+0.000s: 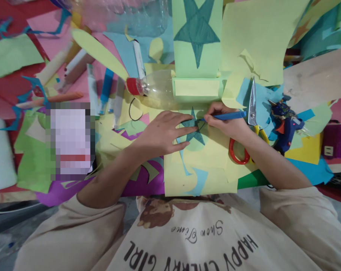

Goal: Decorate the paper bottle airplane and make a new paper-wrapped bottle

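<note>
My left hand [162, 132] lies flat with fingers spread, pressing a small teal paper star [195, 132] onto a yellow paper sheet [204, 165]. My right hand [225, 121] is closed around a blue pen [229, 115] whose tip touches the star's right edge. A larger teal star drawn on a green sheet [198, 30] lies further away. Red-and-yellow-handled scissors [251, 124] rest just right of my right hand, partly under my wrist.
A clear plastic bottle with a red cap [152, 87] lies behind my hands. A blue glue gun [286, 126] sits to the right. Markers and glue sticks [107, 86] lie at left among many coloured paper scraps. A pixelated patch [70, 141] covers something at left.
</note>
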`<action>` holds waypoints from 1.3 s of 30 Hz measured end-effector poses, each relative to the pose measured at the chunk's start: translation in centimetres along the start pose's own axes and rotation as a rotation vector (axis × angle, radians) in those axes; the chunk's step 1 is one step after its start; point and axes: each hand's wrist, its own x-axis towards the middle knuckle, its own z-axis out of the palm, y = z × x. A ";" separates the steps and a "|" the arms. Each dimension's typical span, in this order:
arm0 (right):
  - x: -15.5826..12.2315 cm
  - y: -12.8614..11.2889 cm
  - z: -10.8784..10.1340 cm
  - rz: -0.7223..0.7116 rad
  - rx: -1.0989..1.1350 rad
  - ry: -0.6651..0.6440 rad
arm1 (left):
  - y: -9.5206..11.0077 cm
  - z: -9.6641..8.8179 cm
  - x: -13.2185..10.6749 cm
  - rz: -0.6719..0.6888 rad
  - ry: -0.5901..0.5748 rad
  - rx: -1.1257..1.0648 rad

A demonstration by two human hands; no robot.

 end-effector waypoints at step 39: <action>-0.1 -0.1 0.0 0.002 -0.037 0.006 | 0.0 0.1 -0.1 0.020 0.024 0.011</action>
